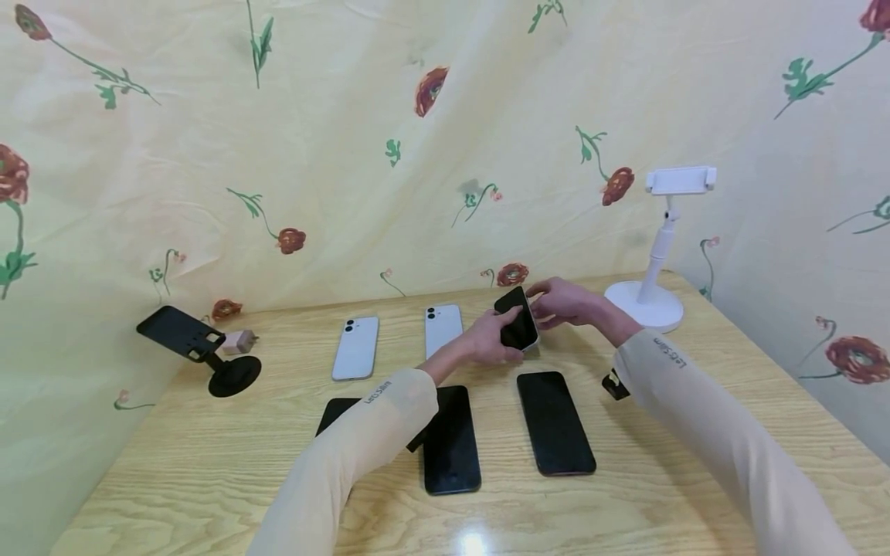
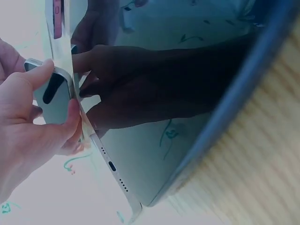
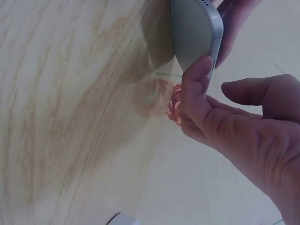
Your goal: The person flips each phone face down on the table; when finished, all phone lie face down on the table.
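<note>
A dark-screened smartphone (image 1: 516,328) with a pale frame is raised at a tilt over the back of the table. My left hand (image 1: 490,340) grips its lower left part, thumb lying across the screen. At the phone's right side is my right hand (image 1: 566,303). In the right wrist view, bent fingers (image 3: 197,91) of that hand meet the phone's edge (image 3: 216,33), while the thumb stands apart from it. A white phone (image 1: 443,328) lies camera side up, left of my left hand. Nearer me, a black phone (image 1: 556,423) lies screen up.
Another black phone (image 1: 452,455) and a partly covered one (image 1: 337,409) lie around my left sleeve. A white phone (image 1: 356,347), a black stand (image 1: 235,376) and a plug adapter (image 1: 239,341) are on the left. A white phone stand (image 1: 643,303) rises at the back right.
</note>
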Tool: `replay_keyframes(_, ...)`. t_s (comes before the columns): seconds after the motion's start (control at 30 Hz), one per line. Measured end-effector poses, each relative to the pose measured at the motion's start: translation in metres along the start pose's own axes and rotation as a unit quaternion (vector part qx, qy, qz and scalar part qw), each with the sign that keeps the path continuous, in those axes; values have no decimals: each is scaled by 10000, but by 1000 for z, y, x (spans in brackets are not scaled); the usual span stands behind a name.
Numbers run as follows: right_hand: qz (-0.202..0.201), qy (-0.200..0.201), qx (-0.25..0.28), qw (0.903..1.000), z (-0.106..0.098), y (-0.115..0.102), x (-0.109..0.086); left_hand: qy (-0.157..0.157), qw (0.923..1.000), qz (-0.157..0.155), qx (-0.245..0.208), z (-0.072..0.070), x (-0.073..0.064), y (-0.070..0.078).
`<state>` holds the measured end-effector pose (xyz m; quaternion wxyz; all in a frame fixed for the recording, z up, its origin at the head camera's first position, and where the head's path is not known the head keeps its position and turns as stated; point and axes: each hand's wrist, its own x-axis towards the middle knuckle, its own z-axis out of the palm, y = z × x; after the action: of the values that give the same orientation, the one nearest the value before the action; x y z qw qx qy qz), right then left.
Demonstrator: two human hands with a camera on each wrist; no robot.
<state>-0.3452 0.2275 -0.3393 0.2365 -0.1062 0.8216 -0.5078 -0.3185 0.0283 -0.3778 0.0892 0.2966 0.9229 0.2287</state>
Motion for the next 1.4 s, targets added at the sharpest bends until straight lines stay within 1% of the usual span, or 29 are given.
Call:
replay_keyframes(0.23,-239,-90,201,9995,0,0,0,-55,9997,19,-238,-4,-2,-1)
replay_keyframes(0.37,-405,-188,346,9984,0,1,-1,-63,9989,191,-434,-5,-3,-3)
replay_keyframes(0.5,-527,-295,377,9975,1,4,-2,-44,9974,360,-618,-5,-3,-4)
replay_keyframes(0.63,-595,-391,295,9970,1,6,-2,-59,9967,334,-737,-5,-3,-6)
replay_keyframes(0.83,-750,-417,-66,9963,2,8,-3,-61,9948,189,-997,-5,-5,-7)
replay_keyframes(0.97,-850,-396,-237,9953,2,8,-3,12,9925,217,-1199,-5,-6,-6)
replay_keyframes(1.1,-907,-392,-230,9948,2,10,-3,87,9896,297,-1402,-5,-7,-6)
replay_keyframes(1.4,-956,-362,-56,9947,7,11,-1,236,9888,322,-1440,-3,-9,-3)
